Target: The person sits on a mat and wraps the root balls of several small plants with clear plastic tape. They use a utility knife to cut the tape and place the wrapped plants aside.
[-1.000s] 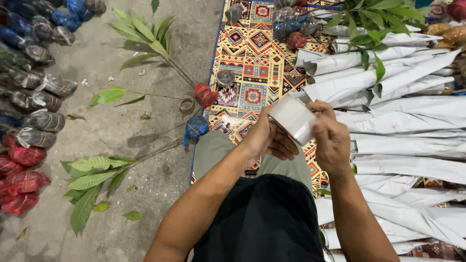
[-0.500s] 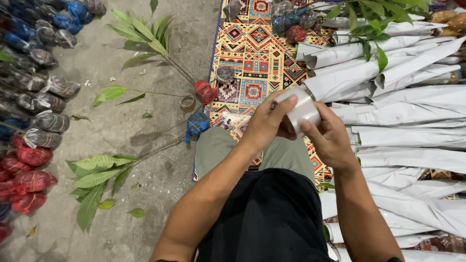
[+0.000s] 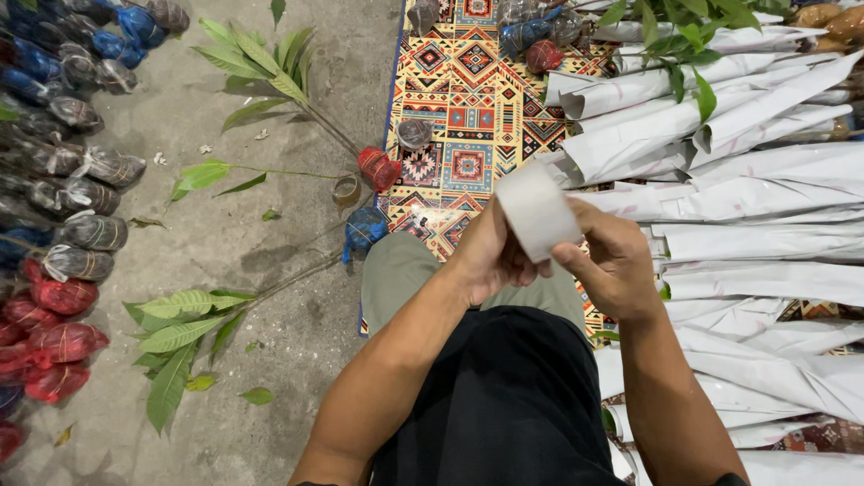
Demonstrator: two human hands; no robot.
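In the middle of the frame we hold a tape roll (image 3: pixel 537 212) with both hands, a little above the lap. Our left hand (image 3: pixel 490 256) is closed around the lower left side of the roll and carries it. Our right hand (image 3: pixel 612 261) touches the lower right edge: its thumb and first finger pinch at the rim, as if they look for the loose end of the tape. We cannot see if the end is already lifted. The roll is tilted so that its broad outer face looks up to the camera, which makes the edge easy to feel.

Under the hands lies a patterned mat (image 3: pixel 459 108), running to the upper middle of the frame. On the right side many saplings wrapped in white paper (image 3: pixel 756 171) lie side by side, close to our right arm; some green leaves (image 3: pixel 684 36) come out at the upper right. Left of the mat, on the concrete floor (image 3: pixel 252 252), three bare saplings lie with a red root ball (image 3: pixel 378 168) and a blue root ball (image 3: pixel 364 229) touching the mat edge. Along the left border stands a row of bagged root balls (image 3: pixel 81 234).

Nothing is between the hands and the roll. The paper bundles are near to the right elbow and leave little room on that side.
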